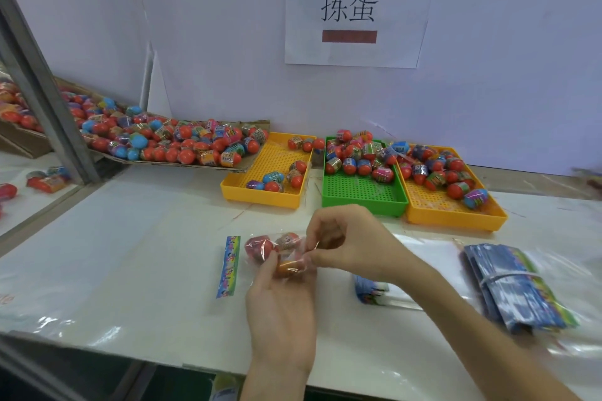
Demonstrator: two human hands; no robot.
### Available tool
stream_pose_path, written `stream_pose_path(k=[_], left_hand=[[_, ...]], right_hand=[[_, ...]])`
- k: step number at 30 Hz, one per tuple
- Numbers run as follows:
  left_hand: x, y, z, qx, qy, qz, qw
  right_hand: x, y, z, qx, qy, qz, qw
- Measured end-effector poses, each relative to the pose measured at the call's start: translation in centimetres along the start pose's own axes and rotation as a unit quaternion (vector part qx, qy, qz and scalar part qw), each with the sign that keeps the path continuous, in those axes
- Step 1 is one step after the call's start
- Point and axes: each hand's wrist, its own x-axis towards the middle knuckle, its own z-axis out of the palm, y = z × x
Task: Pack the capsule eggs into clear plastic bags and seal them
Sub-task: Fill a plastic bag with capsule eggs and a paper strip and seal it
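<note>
The clear bag point(277, 252) of capsule eggs point(260, 247) lay sideways, its mouth toward the right hand point(345, 242), which pinched it, while the left hand point(280, 299) gripped the bag from below.

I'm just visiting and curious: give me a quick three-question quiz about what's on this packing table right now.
1. True or false: the green tray sits between two yellow trays.
2. What do both hands grip? A) clear bag of eggs B) paper sign C) tray
3. Which yellow tray holds fewer eggs, the left one or the right one?

Key: 1 true. 2 A: the left hand and right hand hold the bag of eggs. 3 the left one.
</note>
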Motion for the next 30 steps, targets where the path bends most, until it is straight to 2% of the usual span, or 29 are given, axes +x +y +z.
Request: stream_pose_path(k=[3,5,12,20,22,26,30], left_hand=[[0.0,0.0,-0.1,0.020,0.000,-0.001,1.000],[-0.1,0.0,0.0,0.039,-0.005,0.010,0.999],[-0.1,-0.2,-0.3,0.056,0.006,0.020,0.998],[0.2,-0.1,-0.7,0.055,0.005,-0.006,0.998],[0.1,0.0,-0.6,0.052,-0.004,-0.014,0.999],[0.0,0.4,-0.5,0.012,-0.018,-0.008,1.000],[-0.1,0.5,-0.4,0.009,-0.010,0.001,1.000]], right_hand=[[0.1,0.1,1.0,0.018,0.039,-0.010,0.999],[0.1,0.2,1.0,0.044,0.036,0.004,0.998],[-0.1,-0.1,-0.4,0.013,-0.107,0.027,0.994],[-0.3,-0.1,0.3,-0.065,-0.197,0.029,0.978],[-0.3,0.1,0.4,-0.056,-0.183,0.028,0.981],[-0.1,0.0,0.4,-0.049,-0.108,0.024,0.993],[0.1,-0.7,-1.0,0.004,0.020,0.005,1.000]])
